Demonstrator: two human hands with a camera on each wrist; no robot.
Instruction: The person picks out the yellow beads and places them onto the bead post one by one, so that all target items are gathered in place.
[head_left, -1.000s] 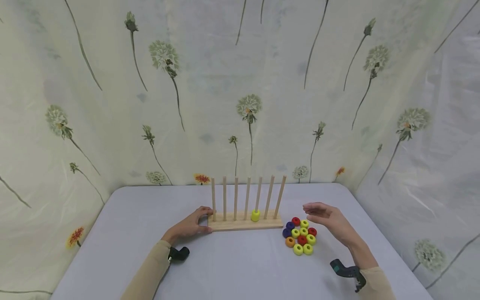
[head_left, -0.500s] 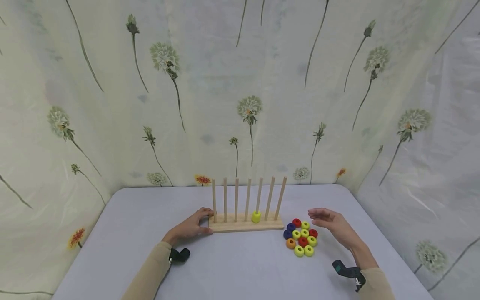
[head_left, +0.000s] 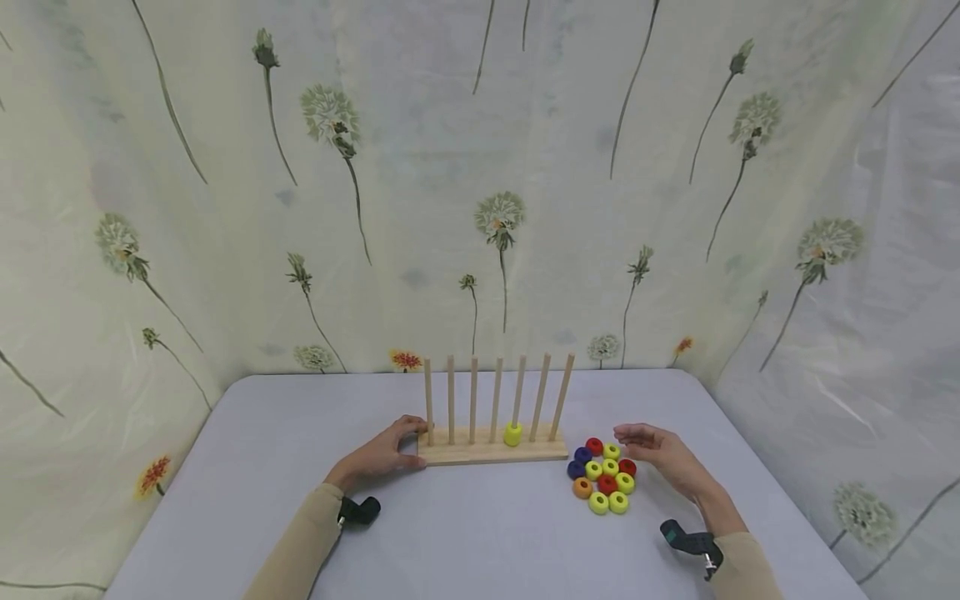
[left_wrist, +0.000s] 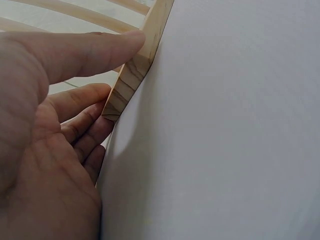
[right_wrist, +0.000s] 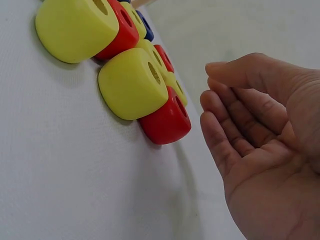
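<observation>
Clearly, the left hand (head_left: 381, 453), left of the lower centre of the frame, grips the end of the wooden peg rack (head_left: 491, 452), thumb at the front edge and fingers behind. The rack's long axis runs left to right across the lower centre, its seven pegs upright; low on the fifth peg from the left sits yellow (head_left: 513, 434), one bead or two. Just off the rack's right end, right of lower centre, lies the cluster of loose beads (head_left: 598, 502): yellow, red, blue and orange. Further right, the right hand (head_left: 666, 454) holds nothing, fingers loosely bent and thumb slightly apart. It is far nearer the cluster than the left; the beads lie left and lower left of it, the outermost red bead (head_left: 627, 467) just beside the fingertips, not touching.
</observation>
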